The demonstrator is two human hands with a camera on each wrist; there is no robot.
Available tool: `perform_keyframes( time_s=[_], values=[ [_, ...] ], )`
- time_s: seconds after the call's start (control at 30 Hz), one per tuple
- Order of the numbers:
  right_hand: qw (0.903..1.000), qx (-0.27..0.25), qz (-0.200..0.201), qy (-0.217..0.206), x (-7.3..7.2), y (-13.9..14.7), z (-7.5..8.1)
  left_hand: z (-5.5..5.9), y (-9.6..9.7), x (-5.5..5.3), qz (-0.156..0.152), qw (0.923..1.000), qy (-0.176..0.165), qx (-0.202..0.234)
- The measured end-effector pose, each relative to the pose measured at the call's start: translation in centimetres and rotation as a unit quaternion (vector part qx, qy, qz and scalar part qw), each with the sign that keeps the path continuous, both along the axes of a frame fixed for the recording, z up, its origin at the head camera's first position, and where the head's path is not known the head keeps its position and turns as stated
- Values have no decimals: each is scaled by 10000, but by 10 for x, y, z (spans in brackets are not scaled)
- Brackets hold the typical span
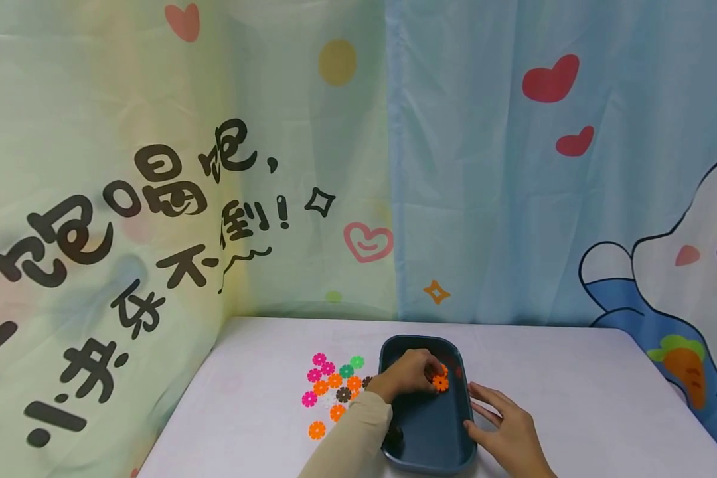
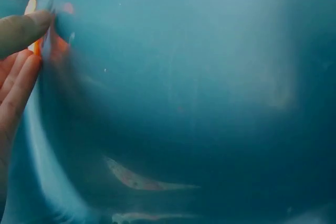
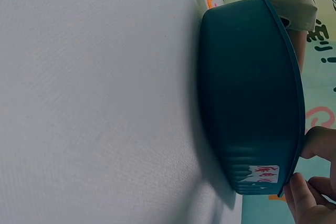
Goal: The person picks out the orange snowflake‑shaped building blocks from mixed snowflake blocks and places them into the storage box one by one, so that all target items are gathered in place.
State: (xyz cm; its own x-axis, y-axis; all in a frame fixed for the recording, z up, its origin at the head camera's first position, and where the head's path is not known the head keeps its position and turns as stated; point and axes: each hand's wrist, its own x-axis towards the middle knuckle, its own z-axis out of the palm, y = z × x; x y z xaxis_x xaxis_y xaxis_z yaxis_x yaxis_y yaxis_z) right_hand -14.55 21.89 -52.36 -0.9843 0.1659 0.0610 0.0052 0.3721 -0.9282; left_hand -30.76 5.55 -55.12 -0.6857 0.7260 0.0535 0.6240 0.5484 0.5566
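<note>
In the head view, my left hand (image 1: 415, 372) reaches over a dark blue tray (image 1: 433, 431) from its left side. Between thumb and fingers it pinches an orange snowflake disc (image 1: 440, 383), with more orange just behind. The left wrist view catches the orange disc (image 2: 37, 45) edge-on, close by the tray's wall. My right hand (image 1: 504, 425) holds the right rim, its thumb over the edge and its fingers against the outside. From the right wrist view, thumb and fingers meet the rim (image 3: 302, 103) near a corner bearing a white sticker (image 3: 263, 173).
Left of the tray, pink, orange, green and dark brown discs lie loosely on the white table (image 1: 245, 398), including a pink disc (image 1: 309, 399) and an orange disc (image 1: 317, 430). A printed curtain (image 1: 454, 166) hangs behind the table and along its left side.
</note>
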Motion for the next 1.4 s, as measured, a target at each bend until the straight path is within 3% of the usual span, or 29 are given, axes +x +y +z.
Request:
perform_keyframes(
  time_s=[0.17,0.47,0.8,1.17,1.4],
  values=[
    [10000,48,31,48,0,0,0,1,-1,1,-63,9998,127,-167],
    [10000,-42,14,13,1,-1,1,1,1,1,8,9997,-142,-206],
    [9999,-27,43,152,2,0,-3,-6,4,0,-40,9998,12,-199],
    [9996,103,95,255,2,1,-4,-3,5,3,42,9997,-72,-226],
    [9994,153,84,284,2,1,-4,-3,4,3,12,9998,69,-167]
  ],
)
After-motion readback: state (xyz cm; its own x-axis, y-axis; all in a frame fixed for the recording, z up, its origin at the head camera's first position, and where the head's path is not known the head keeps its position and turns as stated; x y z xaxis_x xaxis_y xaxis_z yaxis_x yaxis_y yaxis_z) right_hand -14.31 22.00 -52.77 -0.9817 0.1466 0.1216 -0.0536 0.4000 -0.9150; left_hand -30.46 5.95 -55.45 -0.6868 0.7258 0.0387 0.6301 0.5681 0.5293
